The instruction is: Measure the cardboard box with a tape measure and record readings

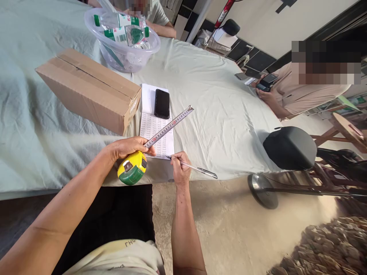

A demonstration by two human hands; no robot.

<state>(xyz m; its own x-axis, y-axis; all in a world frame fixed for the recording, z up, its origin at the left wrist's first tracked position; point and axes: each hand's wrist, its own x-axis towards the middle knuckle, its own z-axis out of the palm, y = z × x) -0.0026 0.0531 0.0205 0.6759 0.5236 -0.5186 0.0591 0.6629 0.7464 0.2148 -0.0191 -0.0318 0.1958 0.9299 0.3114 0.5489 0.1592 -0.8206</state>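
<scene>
My left hand [129, 148] is closed around a yellow and green tape measure [132, 168] at the table's near edge. Its metal blade [169, 126] sticks out up and to the right over a printed sheet of paper [156, 131]. My right hand [180, 168] grips a silver pen [197, 169], its tip touching the sheet's lower right corner. A black phone [162, 103] lies on the upper part of the sheet. A taped cardboard box [90, 89] sits just left of the sheet.
A clear plastic bowl [126, 57] with plastic bottles stands behind the box. A pale cloth [218, 114] covers the table. A person at the right edge holds a phone [266, 82]; another sits at the far side. A black stool [289, 148] stands to the right.
</scene>
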